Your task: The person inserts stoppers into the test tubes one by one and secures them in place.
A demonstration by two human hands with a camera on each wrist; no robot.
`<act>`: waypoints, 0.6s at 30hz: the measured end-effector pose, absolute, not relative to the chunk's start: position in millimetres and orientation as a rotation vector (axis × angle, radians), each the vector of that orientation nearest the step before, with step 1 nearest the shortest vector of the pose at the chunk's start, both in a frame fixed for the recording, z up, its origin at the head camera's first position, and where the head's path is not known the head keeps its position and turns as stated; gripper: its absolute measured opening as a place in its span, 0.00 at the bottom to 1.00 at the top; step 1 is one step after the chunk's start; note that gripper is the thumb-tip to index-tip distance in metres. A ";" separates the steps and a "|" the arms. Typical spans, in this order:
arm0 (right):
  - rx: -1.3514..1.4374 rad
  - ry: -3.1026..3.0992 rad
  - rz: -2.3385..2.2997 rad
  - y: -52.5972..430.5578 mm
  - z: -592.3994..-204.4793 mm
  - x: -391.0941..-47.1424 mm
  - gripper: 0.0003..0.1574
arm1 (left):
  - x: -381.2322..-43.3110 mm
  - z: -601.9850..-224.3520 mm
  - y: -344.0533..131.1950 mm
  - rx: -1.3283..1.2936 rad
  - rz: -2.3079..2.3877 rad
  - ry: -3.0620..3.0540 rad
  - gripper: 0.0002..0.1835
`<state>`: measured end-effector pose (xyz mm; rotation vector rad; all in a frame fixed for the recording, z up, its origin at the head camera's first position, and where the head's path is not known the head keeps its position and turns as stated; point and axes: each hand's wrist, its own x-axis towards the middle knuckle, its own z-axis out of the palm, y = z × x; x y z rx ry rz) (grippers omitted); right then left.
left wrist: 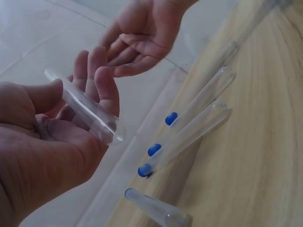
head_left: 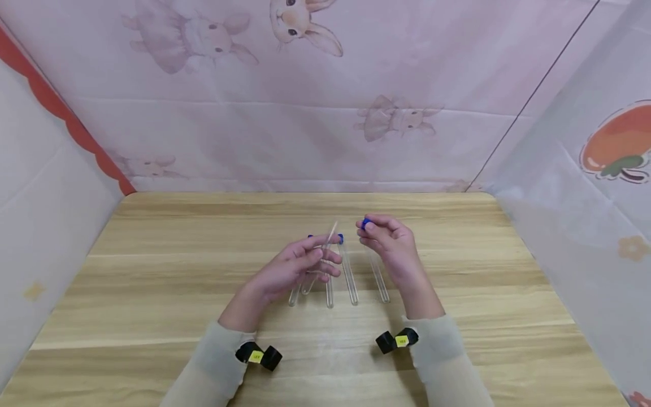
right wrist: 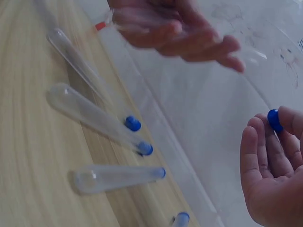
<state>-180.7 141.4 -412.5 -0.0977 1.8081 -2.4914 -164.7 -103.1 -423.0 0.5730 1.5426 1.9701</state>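
Note:
My left hand [head_left: 300, 264] holds a clear test tube [left wrist: 87, 106] between thumb and fingers. The tube slants, with its rounded end low and no cap on its upper end. Opposite it, slightly to the right, my right hand [head_left: 394, 246] pinches a small blue cap [right wrist: 273, 120] between thumb and fingertips. Cap and tube are apart. Below the hands, several clear test tubes [head_left: 350, 277] with blue caps lie on the table, rounded ends toward me. In the head view, the hands cover parts of some of them; the right wrist view shows their capped ends [right wrist: 132, 123].
The wood-grain table [head_left: 473, 254] extends around the tubes. A pink curtain with printed rabbits [head_left: 315, 141] hangs behind its far edge, with pale printed sheets at both sides. A black wrist camera [head_left: 259, 355] is strapped to each sleeve.

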 end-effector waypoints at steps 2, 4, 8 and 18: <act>-0.138 1.833 -2.484 135.2 -408.7 -176.8 0.10 | -164.1 -423.7 -102.4 0.586 1.959 1.548 0.23; -0.172 1.837 -2.486 129.8 -406.5 -173.7 0.10 | -163.4 -423.8 -101.6 0.587 1.946 1.549 0.24; -0.208 1.828 -2.497 123.4 -405.3 -170.4 0.09 | -161.9 -423.6 -100.0 0.598 1.916 1.534 0.25; -0.215 1.833 -2.484 117.6 -407.9 -167.4 0.10 | -156.7 -424.2 -95.8 0.552 1.889 1.486 0.24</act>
